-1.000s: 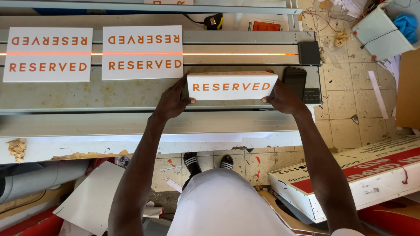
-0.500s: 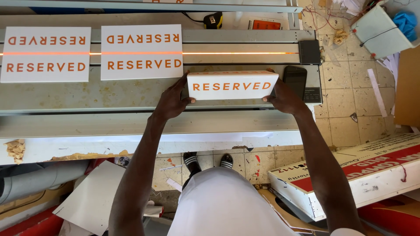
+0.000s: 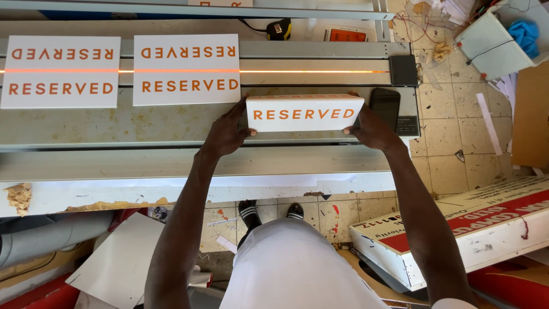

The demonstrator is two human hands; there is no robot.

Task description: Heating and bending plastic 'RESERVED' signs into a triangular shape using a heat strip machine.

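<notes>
A white folded sign with orange lettering (image 3: 305, 113) stands tent-like on the grey metal bench (image 3: 114, 129). My left hand (image 3: 225, 133) grips its left end and my right hand (image 3: 373, 129) grips its right end. Two flat white signs of the same kind, one (image 3: 60, 71) at the far left and another (image 3: 186, 69) beside it, lie across a glowing orange heating line (image 3: 314, 71) that runs along the bench.
A black phone (image 3: 384, 107) lies right of the held sign, with a black control box (image 3: 403, 70) above it. A tape measure (image 3: 280, 28) sits at the back. A white and red box (image 3: 457, 229) and white sheets (image 3: 117, 263) lie on the tiled floor.
</notes>
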